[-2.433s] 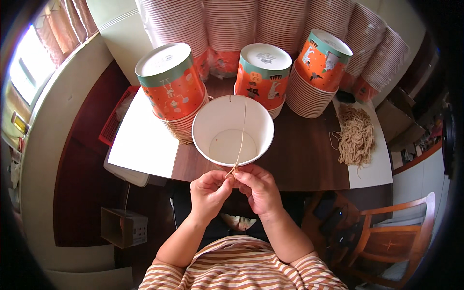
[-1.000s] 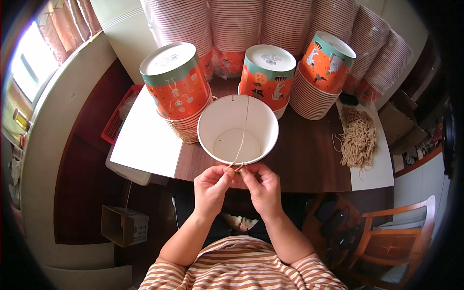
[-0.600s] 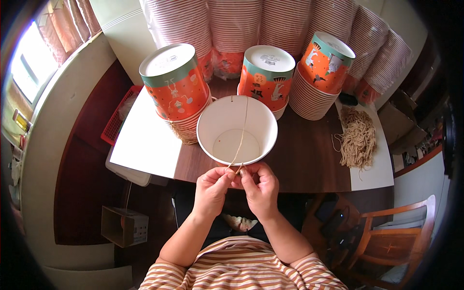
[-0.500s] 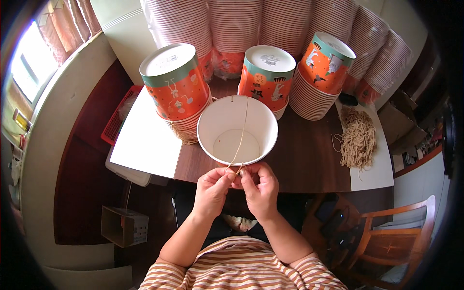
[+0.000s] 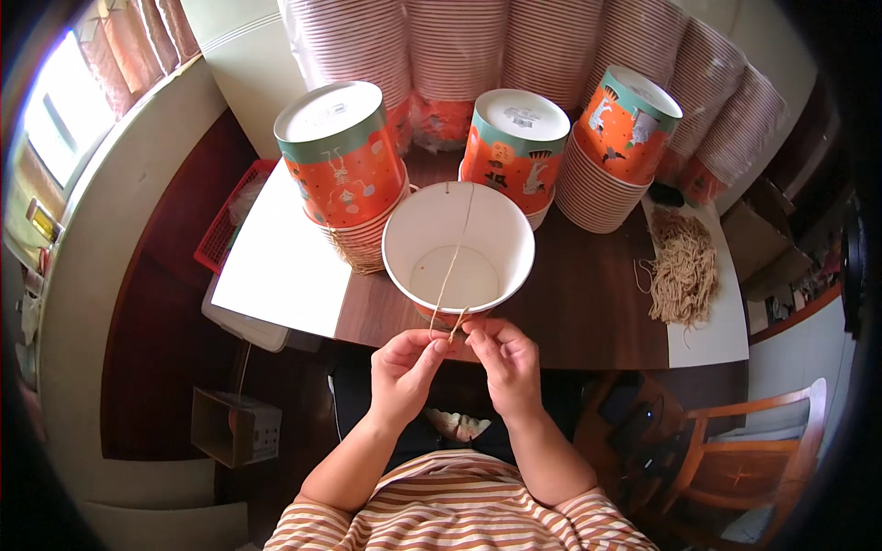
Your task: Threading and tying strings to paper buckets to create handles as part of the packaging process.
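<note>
A white paper bucket (image 5: pixel 459 246) stands open at the table's near edge, its inside bare. A thin tan string (image 5: pixel 452 266) runs from a hole in its far rim across the opening to the near rim. My left hand (image 5: pixel 401 370) and my right hand (image 5: pixel 503 364) meet just below that near rim. Both pinch the string's end between thumb and fingertips, side by side and nearly touching.
Three stacks of orange printed buckets (image 5: pixel 342 163) (image 5: pixel 513 150) (image 5: pixel 617 145) stand behind, with tall sleeves of nested cups (image 5: pixel 459 55) at the back. A bundle of cut strings (image 5: pixel 682 266) lies on white paper at right. A wooden chair (image 5: pixel 744 459) is at lower right, a red basket (image 5: pixel 230 225) at left.
The bucket and both hands stay almost where they were. The fingers have shifted slightly on the string's end at the near rim.
</note>
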Action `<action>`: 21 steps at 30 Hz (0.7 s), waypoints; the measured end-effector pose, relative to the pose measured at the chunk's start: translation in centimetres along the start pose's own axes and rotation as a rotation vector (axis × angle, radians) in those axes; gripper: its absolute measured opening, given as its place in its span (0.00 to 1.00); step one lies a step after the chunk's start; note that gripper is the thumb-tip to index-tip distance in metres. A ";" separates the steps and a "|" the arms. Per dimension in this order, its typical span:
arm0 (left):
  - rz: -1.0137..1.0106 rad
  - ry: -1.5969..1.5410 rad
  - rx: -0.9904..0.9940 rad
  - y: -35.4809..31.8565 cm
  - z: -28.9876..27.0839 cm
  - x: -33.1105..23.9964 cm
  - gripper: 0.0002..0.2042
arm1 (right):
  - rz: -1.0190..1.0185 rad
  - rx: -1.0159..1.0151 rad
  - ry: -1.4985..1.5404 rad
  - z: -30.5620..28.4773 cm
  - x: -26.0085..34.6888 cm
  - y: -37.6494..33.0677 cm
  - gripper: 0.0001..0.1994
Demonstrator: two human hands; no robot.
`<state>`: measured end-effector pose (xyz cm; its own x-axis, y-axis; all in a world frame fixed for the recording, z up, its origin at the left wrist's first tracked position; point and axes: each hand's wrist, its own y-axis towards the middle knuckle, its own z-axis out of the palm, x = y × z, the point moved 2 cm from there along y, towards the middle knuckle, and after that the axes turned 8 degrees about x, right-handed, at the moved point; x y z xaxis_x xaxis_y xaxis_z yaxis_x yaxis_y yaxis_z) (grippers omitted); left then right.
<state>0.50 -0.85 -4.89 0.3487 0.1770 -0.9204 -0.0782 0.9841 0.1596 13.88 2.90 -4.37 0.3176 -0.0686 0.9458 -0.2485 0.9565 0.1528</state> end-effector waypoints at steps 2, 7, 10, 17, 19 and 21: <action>0.028 0.046 -0.012 0.0 0.1 0.1 0.06 | 0.030 0.021 -0.045 -0.4 -0.4 -0.3 0.07; 0.085 0.125 -0.036 -0.3 0.4 0.3 0.05 | -0.101 0.033 -0.272 0.4 0.2 -0.2 0.05; 0.093 0.265 -0.080 -0.5 0.5 0.4 0.04 | -0.100 0.036 -0.262 0.9 0.6 -0.3 0.04; 0.148 0.369 -0.081 -0.8 -0.2 1.4 0.03 | -0.089 0.070 -0.317 0.8 0.9 0.0 0.04; 0.162 0.384 -0.074 -0.8 -0.1 1.4 0.03 | -0.022 0.105 -0.274 0.6 0.7 0.1 0.05; 0.160 0.336 -0.082 -0.9 0.0 1.4 0.03 | -0.020 0.113 -0.233 0.6 0.3 0.2 0.05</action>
<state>1.07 -1.47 -6.36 0.0018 0.2999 -0.9540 -0.1866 0.9373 0.2943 13.37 2.89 -3.89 0.1074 -0.1631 0.9807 -0.3494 0.9173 0.1908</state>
